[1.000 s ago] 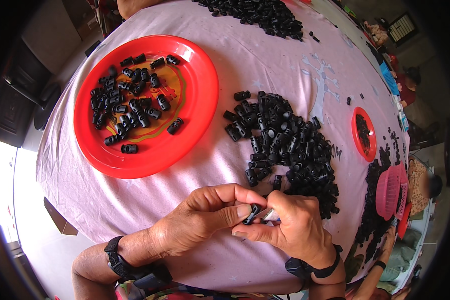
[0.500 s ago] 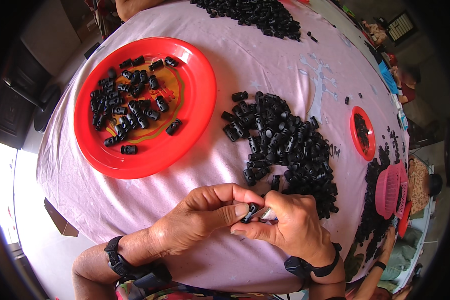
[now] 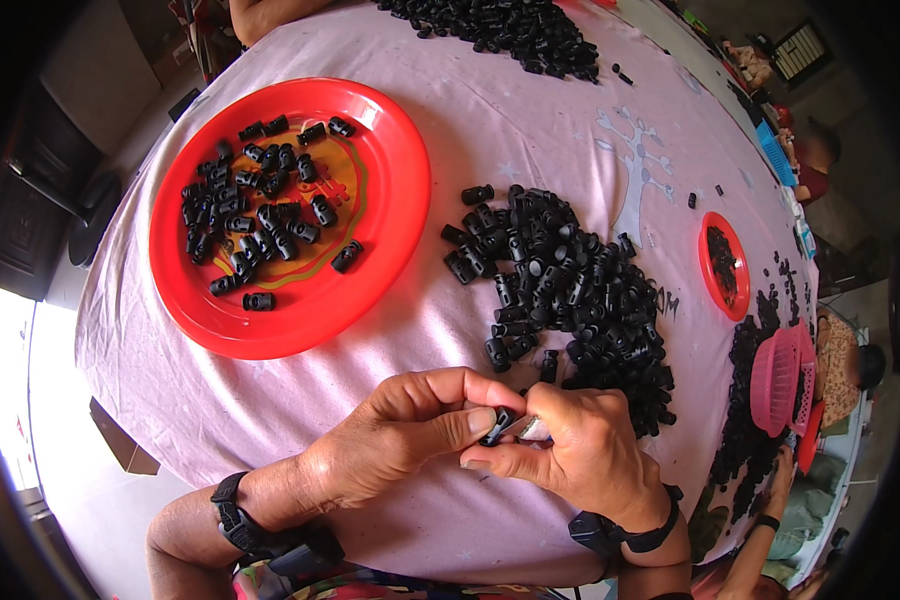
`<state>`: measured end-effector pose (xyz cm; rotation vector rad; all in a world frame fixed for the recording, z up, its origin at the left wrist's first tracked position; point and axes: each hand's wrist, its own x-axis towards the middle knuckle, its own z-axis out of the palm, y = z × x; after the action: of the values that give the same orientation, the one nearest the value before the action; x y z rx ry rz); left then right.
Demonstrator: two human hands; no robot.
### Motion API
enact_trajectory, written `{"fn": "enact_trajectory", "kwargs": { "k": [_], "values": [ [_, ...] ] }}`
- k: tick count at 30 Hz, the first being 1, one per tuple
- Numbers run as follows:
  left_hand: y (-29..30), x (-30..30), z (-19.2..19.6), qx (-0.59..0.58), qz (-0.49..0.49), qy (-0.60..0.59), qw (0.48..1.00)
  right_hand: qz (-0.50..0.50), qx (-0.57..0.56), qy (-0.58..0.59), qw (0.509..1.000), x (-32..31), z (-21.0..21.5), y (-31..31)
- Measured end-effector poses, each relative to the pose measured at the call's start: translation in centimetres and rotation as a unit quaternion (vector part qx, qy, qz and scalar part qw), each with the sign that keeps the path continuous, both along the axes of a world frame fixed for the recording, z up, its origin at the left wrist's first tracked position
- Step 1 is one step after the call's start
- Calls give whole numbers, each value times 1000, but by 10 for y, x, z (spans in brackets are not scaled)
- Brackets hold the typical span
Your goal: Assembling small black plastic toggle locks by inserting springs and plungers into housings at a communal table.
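1. Small black plastic piece (image 3: 498, 424) is pinched right between both hands, just above the near edge of the table, close to the person's body. The left hand (image 3: 410, 440) has thumb and fingers closed on it from one side, the right hand (image 3: 580, 455) clamps it from the other, along with a little silvery bit I can't make out. Hands are pressed together, touching.
2. Both wrists have dark straps on them.
3. The table (image 3: 530, 130) is covered in a pale pink cloth with a faint grey tree print.
4. Just beyond the hands sits a big loose pile of black pieces (image 3: 570, 290), spread straight on the cloth.
5. Off to the left is a big red plate (image 3: 380, 240) with a few dozen of the same black bits scattered in it.
6. Far side has another black heap (image 3: 510, 30), and to the right a small red dish (image 3: 722, 265) with more, plus a pink basket (image 3: 775, 380) at the table's edge.
7. Room-wise: pale floor down on the left with bright light on it, dark furniture beyond, and someone else's arm at the lower right corner.
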<state>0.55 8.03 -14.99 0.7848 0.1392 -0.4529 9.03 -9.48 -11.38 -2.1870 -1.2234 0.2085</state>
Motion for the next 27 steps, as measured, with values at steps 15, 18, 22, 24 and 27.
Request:
{"fn": "enact_trajectory", "kwargs": {
  "k": [15, 18, 22, 24, 27],
  "values": [
    [-1, 1, 3, -47, 13, 18, 999, -13, 13, -7, 1000, -1, 1, 1],
    [-1, 1, 2, -39, 10, 16, 999, -16, 10, -5, 1000, -1, 0, 1],
    [0, 1, -1, -36, 1, -3, 999, -1, 11, -35, 999, 1, -1, 0],
    [0, 0, -1, -34, 2, -3, 999, 1, 5, -40, 999, 1, -1, -1],
    [0, 1, 1, -29, 4, 0, 1000, 1, 7, -44, 999, 1, -1, -1]
  ]
}}
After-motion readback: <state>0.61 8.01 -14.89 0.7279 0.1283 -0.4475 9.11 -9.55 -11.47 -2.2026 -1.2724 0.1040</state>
